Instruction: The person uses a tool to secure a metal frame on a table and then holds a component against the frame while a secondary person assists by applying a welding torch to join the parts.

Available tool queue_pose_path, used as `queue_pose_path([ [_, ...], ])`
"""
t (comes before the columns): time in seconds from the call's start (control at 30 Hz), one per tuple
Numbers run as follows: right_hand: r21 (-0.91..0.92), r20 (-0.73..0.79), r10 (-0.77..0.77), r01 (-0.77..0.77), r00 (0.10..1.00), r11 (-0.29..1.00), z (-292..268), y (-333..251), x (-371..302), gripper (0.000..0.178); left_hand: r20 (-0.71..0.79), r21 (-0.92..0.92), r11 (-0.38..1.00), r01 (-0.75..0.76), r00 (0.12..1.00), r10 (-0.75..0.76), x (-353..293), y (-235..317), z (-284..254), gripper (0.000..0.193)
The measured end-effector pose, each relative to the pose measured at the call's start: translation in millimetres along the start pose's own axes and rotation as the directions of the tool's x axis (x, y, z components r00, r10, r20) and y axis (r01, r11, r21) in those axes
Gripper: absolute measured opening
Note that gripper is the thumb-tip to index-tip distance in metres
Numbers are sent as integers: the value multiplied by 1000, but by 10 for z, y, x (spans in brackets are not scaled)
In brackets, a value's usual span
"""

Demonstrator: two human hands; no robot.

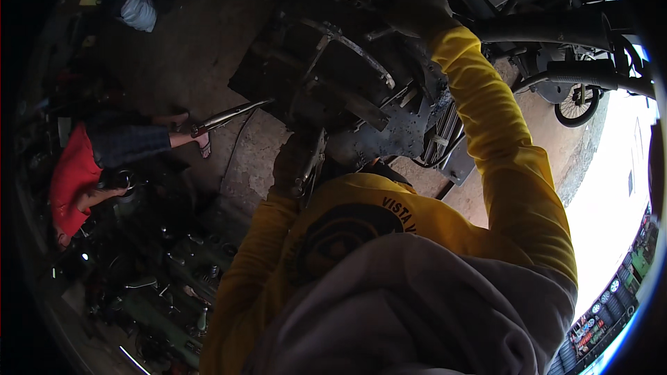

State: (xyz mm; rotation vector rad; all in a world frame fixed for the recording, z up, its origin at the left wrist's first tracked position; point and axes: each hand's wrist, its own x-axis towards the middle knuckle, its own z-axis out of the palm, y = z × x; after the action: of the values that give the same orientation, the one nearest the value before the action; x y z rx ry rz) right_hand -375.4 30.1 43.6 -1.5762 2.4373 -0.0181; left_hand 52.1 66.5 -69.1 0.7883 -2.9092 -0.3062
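My left hand [288, 161], in a dark glove, is closed around a narrow metal tool [313, 164] at the near side of the workbench; shadow hides its exact kind. My right arm stretches far forward, and my dark-gloved right hand [419, 11] rests among dark metal parts at the far right of the work area. Its fingers are lost in shadow. Between the hands lies a dark metal tabletop [379, 140] strewn with specks. A curved metal bar [361, 55] crosses other metal pieces there, beside a short flat bar [365, 110].
To the left, a person in a red shirt [69, 173] holds a ring-shaped part [128, 182]. A metal pipe [233, 114] juts out toward that side. Green machinery [177, 285] stands at the lower left. Thick dark tubes [549, 30] and a spoked wheel [577, 103] are at the right.
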Motion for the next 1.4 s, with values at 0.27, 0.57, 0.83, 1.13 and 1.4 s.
queue_pose_path([
  [0.27,14,-110,222,-222,969,975,140,547,-228,45,72,-335,937,100,994,-81,264,174,-353,41],
  [0.57,-16,-322,141,-154,936,988,536,725,-225,44,-43,0,999,46,998,-46,132,65,-36,36],
  [0.83,15,-112,-191,194,975,981,454,348,282,39,243,-225,935,276,945,-220,195,155,-257,45],
  [1.13,-183,13,3,-1,1000,983,488,-171,553,27,76,-169,978,120,991,-109,236,228,-338,45],
  [1.4,-43,29,-89,90,996,995,495,-106,495,34,-16,-531,826,189,972,-233,202,186,-132,49],
])
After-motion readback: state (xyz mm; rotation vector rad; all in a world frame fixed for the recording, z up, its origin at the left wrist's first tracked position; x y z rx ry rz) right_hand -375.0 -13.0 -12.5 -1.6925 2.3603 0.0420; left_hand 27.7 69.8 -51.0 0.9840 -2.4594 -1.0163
